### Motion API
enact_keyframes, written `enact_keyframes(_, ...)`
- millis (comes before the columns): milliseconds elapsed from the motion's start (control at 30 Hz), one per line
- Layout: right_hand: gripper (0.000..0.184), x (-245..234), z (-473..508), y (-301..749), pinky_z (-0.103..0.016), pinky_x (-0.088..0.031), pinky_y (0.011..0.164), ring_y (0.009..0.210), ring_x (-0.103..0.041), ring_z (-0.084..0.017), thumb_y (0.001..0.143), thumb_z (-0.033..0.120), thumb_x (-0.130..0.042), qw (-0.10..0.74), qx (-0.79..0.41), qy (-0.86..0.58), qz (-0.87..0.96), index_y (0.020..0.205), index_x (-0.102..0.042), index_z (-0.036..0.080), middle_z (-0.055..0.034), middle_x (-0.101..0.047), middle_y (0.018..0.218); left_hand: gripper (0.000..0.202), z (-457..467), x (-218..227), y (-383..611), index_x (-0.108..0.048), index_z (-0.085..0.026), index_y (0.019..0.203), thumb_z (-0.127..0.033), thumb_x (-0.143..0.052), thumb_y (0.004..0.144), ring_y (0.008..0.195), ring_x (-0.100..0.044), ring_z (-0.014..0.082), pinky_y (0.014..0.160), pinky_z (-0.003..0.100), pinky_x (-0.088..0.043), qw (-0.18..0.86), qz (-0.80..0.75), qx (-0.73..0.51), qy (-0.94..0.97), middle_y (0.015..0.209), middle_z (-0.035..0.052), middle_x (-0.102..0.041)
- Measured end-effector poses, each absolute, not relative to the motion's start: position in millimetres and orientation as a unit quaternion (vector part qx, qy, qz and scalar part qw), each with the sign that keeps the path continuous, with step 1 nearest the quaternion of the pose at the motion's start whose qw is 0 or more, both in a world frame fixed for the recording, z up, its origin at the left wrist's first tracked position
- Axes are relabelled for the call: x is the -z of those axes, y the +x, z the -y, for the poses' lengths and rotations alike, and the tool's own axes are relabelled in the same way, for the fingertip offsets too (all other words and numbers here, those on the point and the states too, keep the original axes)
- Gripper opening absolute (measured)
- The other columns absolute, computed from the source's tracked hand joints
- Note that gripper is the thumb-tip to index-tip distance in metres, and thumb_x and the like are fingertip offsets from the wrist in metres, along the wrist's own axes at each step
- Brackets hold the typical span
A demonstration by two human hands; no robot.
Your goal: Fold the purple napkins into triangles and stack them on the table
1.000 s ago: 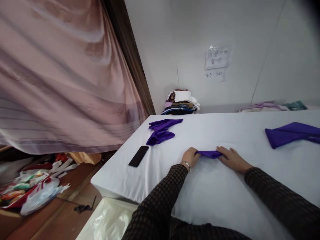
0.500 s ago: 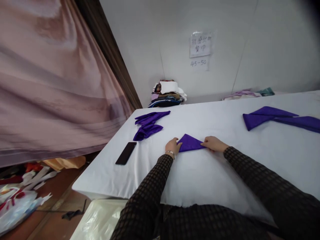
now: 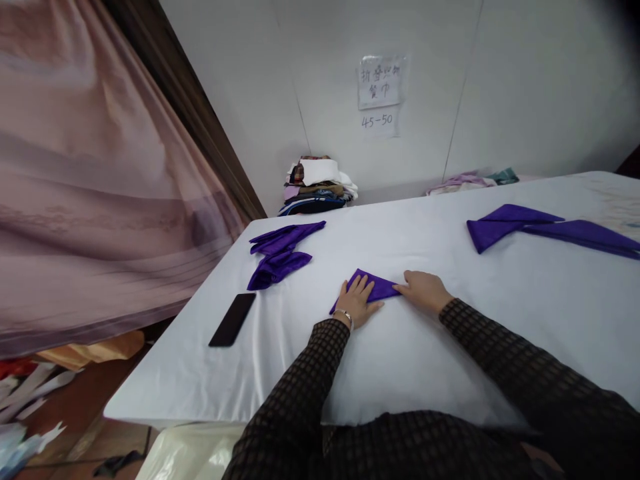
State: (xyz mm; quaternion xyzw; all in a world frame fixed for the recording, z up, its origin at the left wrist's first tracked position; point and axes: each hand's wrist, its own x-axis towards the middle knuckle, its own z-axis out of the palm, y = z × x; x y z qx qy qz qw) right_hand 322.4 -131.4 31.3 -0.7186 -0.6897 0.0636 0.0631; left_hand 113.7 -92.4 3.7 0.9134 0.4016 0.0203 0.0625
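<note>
A purple napkin (image 3: 384, 288), folded into a triangle-like shape, lies on the white-covered table (image 3: 400, 373) in front of me. My left hand (image 3: 356, 303) rests flat on its left part with the fingers spread, covering some of the cloth. At the napkin's right corner, my right hand (image 3: 424, 289) pinches the tip between thumb and fingers. Farther left on the table are crumpled purple cloths (image 3: 283, 257). To the far right lie folded purple cloths (image 3: 515, 223) with long pointed ends.
A black phone (image 3: 233, 320) lies near the table's left side. Stacked folded clothes (image 3: 320, 185) stand behind the back edge, below a handwritten paper sign (image 3: 379, 87) on the wall. A pink curtain (image 3: 100, 200) hangs at left. Under the front edge sits a plastic-covered bin (image 3: 190, 450).
My left hand has gone from gripping the napkin's left corner to lying flat on top of it. The right hand still holds the right corner. The view has shifted slightly.
</note>
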Motion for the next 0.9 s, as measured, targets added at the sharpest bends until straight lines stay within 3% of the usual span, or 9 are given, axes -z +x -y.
enact_keyframes(133, 0.052, -32, 140, 287, -0.045, -0.032, 0.101, 0.122, -0.042, -0.03, 0.091, 0.049, -0.036, 0.229, -0.05, -0.547, 0.803, 0.129, -0.047, 0.016, -0.0161, -0.049, 0.131, 0.062, 90, -1, 111, -0.025, -0.024, 0.142, -0.053, -0.033, 0.088, 0.139, -0.014, 0.0251, 0.111, 0.052, -0.009, 0.058, -0.392, -0.012, 0.918, 0.151, 0.0065, -0.022)
enact_keyframes(233, 0.073, -26, 137, 254, -0.047, -0.018, 0.109, 0.136, -0.022, -0.029, 0.087, 0.06, -0.036, 0.214, -0.118, -0.457, 0.855, 0.143, -0.027, 0.013, -0.0141, -0.029, 0.147, 0.062, 90, -1, 109, -0.022, -0.024, 0.144, -0.045, -0.039, 0.088, 0.14, -0.011, 0.0264, 0.111, 0.053, -0.004, 0.043, -0.367, 0.007, 0.929, 0.152, 0.0077, -0.021)
enact_keyframes(367, 0.084, -12, 129, 244, -0.048, -0.008, 0.111, 0.139, -0.01, -0.027, 0.085, 0.067, -0.031, 0.167, -0.168, -0.468, 0.851, 0.146, -0.016, 0.011, -0.0142, -0.016, 0.151, 0.062, 88, 0, 109, -0.02, -0.028, 0.144, -0.041, -0.041, 0.087, 0.14, -0.011, 0.0276, 0.112, 0.052, -0.003, 0.044, -0.371, 0.015, 0.927, 0.152, 0.0057, -0.019)
enact_keyframes(500, 0.082, 0, 132, 270, -0.045, -0.011, 0.111, 0.139, -0.013, -0.025, 0.086, 0.065, -0.029, 0.152, -0.161, -0.52, 0.825, 0.146, -0.017, 0.011, -0.0142, -0.017, 0.151, 0.062, 87, -1, 111, -0.02, -0.025, 0.144, -0.046, -0.036, 0.088, 0.14, -0.012, 0.0255, 0.112, 0.051, -0.009, 0.061, -0.389, 0.004, 0.919, 0.152, 0.0057, -0.02)
enact_keyframes(700, 0.07, 10, 151, 307, -0.05, -0.017, 0.109, 0.136, -0.021, -0.027, 0.089, 0.059, -0.029, 0.132, -0.09, -0.559, 0.813, 0.144, -0.026, 0.017, -0.013, -0.025, 0.149, 0.07, 90, -1, 112, -0.026, -0.023, 0.142, -0.063, -0.027, 0.085, 0.139, -0.014, 0.0245, 0.112, 0.051, -0.009, 0.073, -0.4, -0.027, 0.913, 0.151, 0.0066, -0.022)
enact_keyframes(900, 0.068, 13, 154, 312, -0.051, -0.021, 0.107, 0.134, -0.027, -0.028, 0.088, 0.057, -0.034, 0.134, -0.062, -0.557, 0.817, 0.144, -0.026, 0.018, -0.0142, -0.029, 0.147, 0.07, 90, -6, 112, -0.028, -0.025, 0.141, -0.065, -0.028, 0.085, 0.139, -0.015, 0.0233, 0.112, 0.049, -0.008, 0.105, -0.412, -0.026, 0.905, 0.151, 0.005, -0.023)
